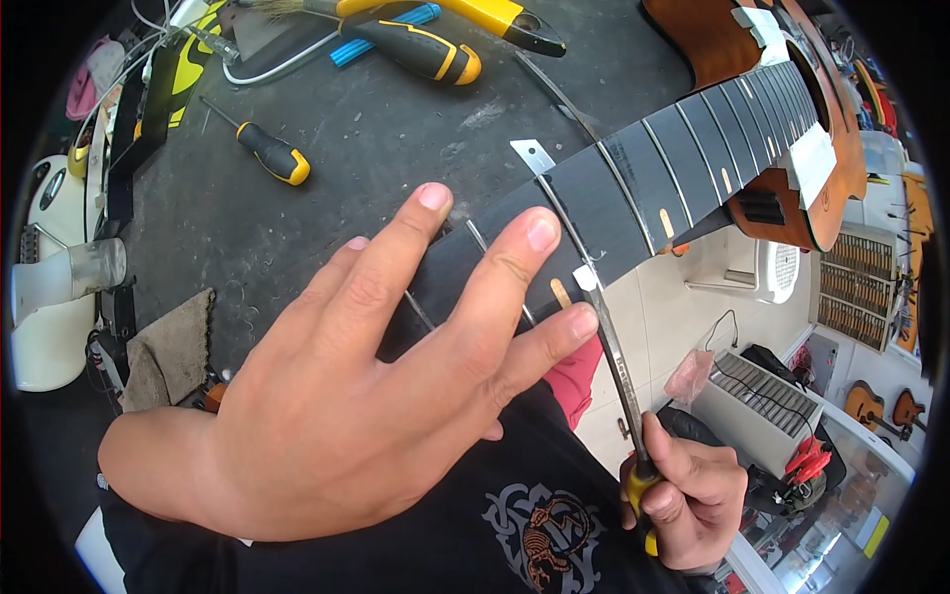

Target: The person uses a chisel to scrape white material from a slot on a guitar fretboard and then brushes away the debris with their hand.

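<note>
A guitar neck with a dark fretboard (683,148) runs diagonally from the middle toward the upper right. My left hand (386,366) rests over its near end, fingers spread and partly hiding the frets. My right hand (688,495) is closed around the yellow and black handle of a slim steel tool that looks like a file (616,361). The tool's end, with a small white patch, meets the fretboard edge by one fret. At that fret's far end a small metal plate (533,155) with a hole sticks out. My left thumb is close beside the tool.
On the dark workbench (346,148) lie a small screwdriver (272,153), a larger black-and-yellow handle (421,49), a blue stick (386,35) and a cloth (168,351). The guitar body (782,218) is upper right. A white stool (777,272) and a grey case (757,401) stand below.
</note>
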Demonstrator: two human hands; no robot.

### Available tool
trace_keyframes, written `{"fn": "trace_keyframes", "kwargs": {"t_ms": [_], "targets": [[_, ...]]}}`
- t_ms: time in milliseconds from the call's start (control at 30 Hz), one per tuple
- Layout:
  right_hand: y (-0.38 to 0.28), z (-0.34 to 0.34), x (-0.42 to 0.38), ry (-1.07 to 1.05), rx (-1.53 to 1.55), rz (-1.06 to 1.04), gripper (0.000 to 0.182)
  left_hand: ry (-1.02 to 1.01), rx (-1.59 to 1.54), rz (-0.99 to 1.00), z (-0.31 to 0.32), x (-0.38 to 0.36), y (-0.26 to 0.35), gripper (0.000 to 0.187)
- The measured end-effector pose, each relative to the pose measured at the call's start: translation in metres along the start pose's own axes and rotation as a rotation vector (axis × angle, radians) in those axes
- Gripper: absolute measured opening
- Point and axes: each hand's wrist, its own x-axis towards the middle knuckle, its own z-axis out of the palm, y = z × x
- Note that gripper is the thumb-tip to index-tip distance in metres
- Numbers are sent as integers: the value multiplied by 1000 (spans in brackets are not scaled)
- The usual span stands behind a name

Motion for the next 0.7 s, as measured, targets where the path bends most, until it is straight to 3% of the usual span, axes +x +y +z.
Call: {"fn": "trace_keyframes", "kwargs": {"t_ms": [700], "targets": [[-1, 0, -2, -11, -8, 24, 47, 11, -13, 3, 2, -1, -2, 83]]}}
